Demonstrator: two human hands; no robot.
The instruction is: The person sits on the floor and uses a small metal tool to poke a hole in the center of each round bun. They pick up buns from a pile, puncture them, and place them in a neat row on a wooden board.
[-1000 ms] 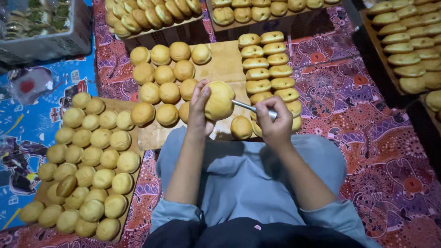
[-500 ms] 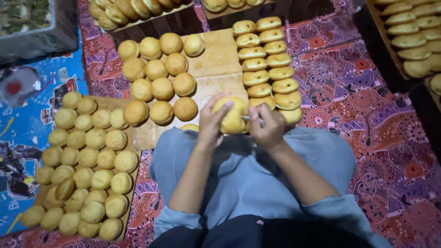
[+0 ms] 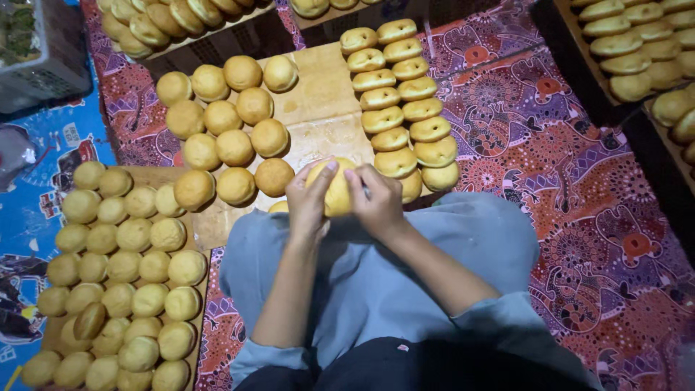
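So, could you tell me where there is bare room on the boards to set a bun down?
The wooden board ahead has a bare strip between the round buns and the row of slit buns. The left tray is packed. Both hands, left hand and right hand, hold a bun.

Bun (image 3: pixel 337 190) drawn closer to lap

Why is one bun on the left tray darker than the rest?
That bun sits tipped on its edge among the pale round buns on the left tray, so its browner side shows. The rest lie flat in rows. The left hand and right hand hold another bun.
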